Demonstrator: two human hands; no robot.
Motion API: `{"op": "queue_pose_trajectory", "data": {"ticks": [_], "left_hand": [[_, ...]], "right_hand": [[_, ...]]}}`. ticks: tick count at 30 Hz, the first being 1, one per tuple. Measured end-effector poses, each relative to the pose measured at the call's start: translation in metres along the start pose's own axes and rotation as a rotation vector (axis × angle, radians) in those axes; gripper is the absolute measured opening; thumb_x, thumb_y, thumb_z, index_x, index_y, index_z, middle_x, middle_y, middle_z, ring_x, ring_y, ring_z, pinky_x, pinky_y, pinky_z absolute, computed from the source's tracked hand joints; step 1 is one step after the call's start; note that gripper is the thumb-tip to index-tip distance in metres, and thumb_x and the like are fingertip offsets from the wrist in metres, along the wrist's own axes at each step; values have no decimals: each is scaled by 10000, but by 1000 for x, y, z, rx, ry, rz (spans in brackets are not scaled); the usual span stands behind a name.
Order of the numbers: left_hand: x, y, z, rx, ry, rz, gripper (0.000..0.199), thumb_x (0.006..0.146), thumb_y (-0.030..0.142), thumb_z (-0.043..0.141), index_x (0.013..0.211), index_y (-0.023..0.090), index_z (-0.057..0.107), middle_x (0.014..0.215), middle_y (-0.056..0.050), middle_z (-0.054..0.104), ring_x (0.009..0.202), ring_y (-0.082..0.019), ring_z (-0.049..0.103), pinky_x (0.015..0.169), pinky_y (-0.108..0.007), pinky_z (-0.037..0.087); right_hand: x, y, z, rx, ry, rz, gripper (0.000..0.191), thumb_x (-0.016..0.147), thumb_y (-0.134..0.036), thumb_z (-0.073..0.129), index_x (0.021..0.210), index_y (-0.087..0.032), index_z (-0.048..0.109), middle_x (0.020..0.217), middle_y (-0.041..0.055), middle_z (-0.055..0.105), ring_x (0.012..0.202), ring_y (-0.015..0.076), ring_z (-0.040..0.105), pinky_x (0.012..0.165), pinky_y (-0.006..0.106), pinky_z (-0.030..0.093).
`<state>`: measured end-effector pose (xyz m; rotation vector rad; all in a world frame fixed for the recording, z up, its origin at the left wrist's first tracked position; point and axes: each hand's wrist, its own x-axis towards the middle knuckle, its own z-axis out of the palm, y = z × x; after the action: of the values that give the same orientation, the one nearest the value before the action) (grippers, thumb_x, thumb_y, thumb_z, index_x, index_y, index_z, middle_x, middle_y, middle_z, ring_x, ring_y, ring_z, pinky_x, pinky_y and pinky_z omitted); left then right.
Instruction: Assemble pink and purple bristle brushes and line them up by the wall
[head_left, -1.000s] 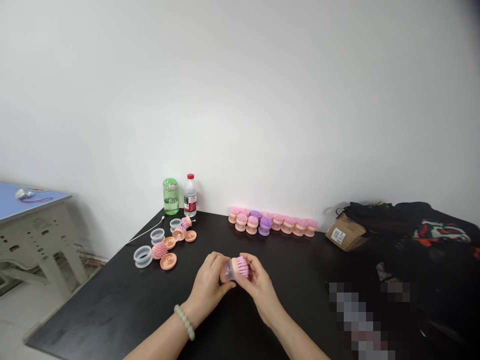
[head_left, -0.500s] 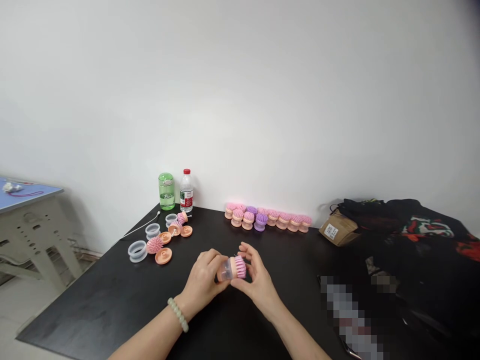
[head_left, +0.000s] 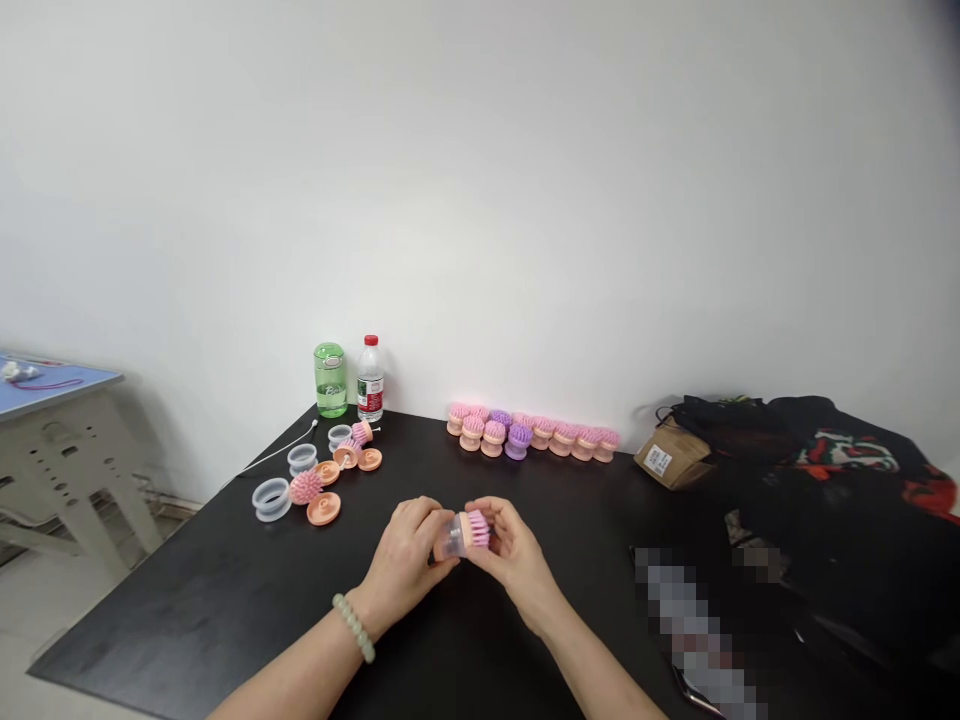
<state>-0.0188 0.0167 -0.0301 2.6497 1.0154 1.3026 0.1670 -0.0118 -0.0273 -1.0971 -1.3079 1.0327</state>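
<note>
Between my hands is a small round scrub brush (head_left: pixel 455 537) with pink bristles, a peach collar and a clear body, tilted so its bristles face right. My left hand (head_left: pixel 411 550) grips the clear body end, a bead bracelet on its wrist. Fingers and thumb of my right hand (head_left: pixel 510 555) close round the bristle end. Loose brush parts lie on the left: clear rings (head_left: pixel 271 500), peach discs (head_left: pixel 324 509) and a pink bristle head (head_left: pixel 305 487). Finished-looking brushes, mostly pink with a purple brush (head_left: pixel 518 441) among them, stand in rows by the wall.
On the black table (head_left: pixel 225 620), a green bottle (head_left: pixel 331 382) and a red-capped water bottle (head_left: pixel 370 380) stand at the back left, near a white cable (head_left: pixel 281 447). A brown paper bag (head_left: pixel 673 455) and dark clothing (head_left: pixel 840 520) occupy the right. A blue-topped table (head_left: pixel 60 385) stands far left.
My right hand's fingers have closed in from loosely around the bristle end to a grip on it. My left hand keeps its hold on the brush. The view has shifted slightly.
</note>
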Motion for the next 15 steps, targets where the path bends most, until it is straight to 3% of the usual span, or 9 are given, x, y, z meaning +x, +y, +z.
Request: {"op": "queue_pose_trajectory", "data": {"ticks": [3,7,11,15], "left_hand": [[0,1,0,4,-9,-11,368,760,131,708,1092,224,578,1045,-67,629,928,-237,613,807,-373,537],[0,0,0,17,-18,-3,422,759,141,702,1145,224,552,1050,-70,637,946,-247,622,828,-387,541],[-1,-1,2,28,-5,22,538,772,144,679,1260,222,465,1079,-79,656,978,-263,636,861,-416,537],[-2,0,2,-43,-43,2,478,795,161,648,1230,222,459,1106,-81,663,990,-260,639,875,-424,516]], "right_hand": [[0,-3,-1,25,16,8,573,667,-311,801,1185,-246,567,1211,93,641,1115,272,625,915,410,525],[0,-4,-3,22,-32,36,449,680,-312,782,1081,-231,596,1087,72,681,1039,260,654,915,412,520],[0,-2,-4,34,-41,15,565,666,-271,793,1180,-257,560,1262,83,622,1177,265,592,945,399,508],[1,2,-5,-29,-83,66,371,716,-252,746,1062,-221,615,983,32,685,923,225,660,862,378,521]]}}
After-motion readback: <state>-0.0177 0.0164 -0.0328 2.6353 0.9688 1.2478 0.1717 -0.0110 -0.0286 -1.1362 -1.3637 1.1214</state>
